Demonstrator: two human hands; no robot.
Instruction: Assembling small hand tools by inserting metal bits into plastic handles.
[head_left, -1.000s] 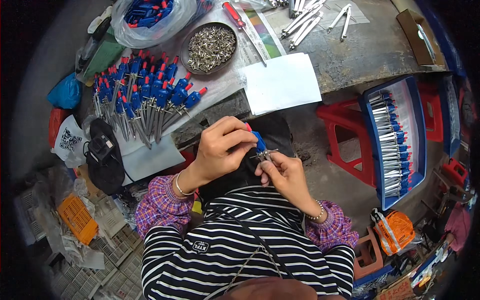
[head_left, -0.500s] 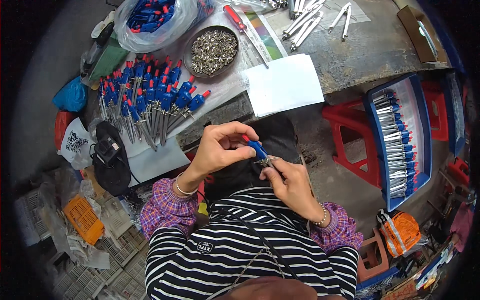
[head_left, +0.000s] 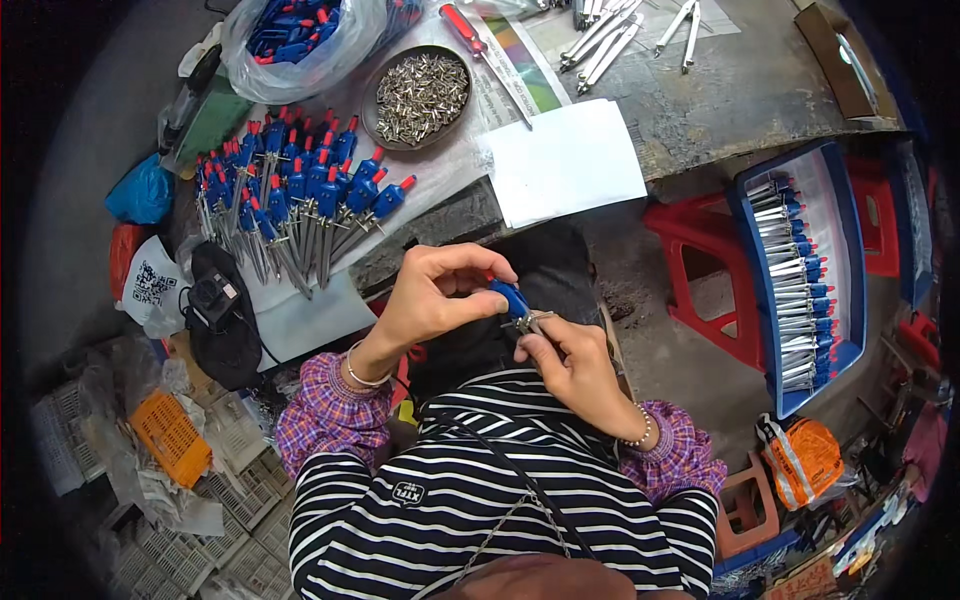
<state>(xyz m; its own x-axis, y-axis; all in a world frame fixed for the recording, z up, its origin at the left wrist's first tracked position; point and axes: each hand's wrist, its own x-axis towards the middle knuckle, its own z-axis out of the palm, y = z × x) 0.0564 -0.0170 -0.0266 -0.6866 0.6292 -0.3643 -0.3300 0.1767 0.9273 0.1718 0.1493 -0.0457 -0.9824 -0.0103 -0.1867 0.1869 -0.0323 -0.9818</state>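
Observation:
Between my hands, above my lap, is a drawing compass (head_left: pixel 512 298) with a blue head, a red tip and metal parts at its hinge. My left hand (head_left: pixel 428 300) pinches the blue head and red tip between thumb and fingers. Thumb and forefinger of my right hand (head_left: pixel 578 375) close on the metal part below the head; the legs are mostly hidden by that hand. On the bench to the left lies a heap of similar blue-headed compasses (head_left: pixel 325 190), legs toward me. Beside them stands a round dark bowl (head_left: pixel 368 112) full of small metal screws.
A red-handled screwdriver (head_left: pixel 465 30) and white paper sheets (head_left: pixel 567 165) lie on the bench. Behind is a clear bag (head_left: pixel 250 75) of blue heads. Bare metal compasses (head_left: pixel 610 50) lie farther right. A blue tray (head_left: pixel 853 345) of compasses stands right, by a red stool (head_left: pixel 700 255).
Both hands hold nearly the same place and grip. The compass has shifted very slightly, and the whole view has moved a little.

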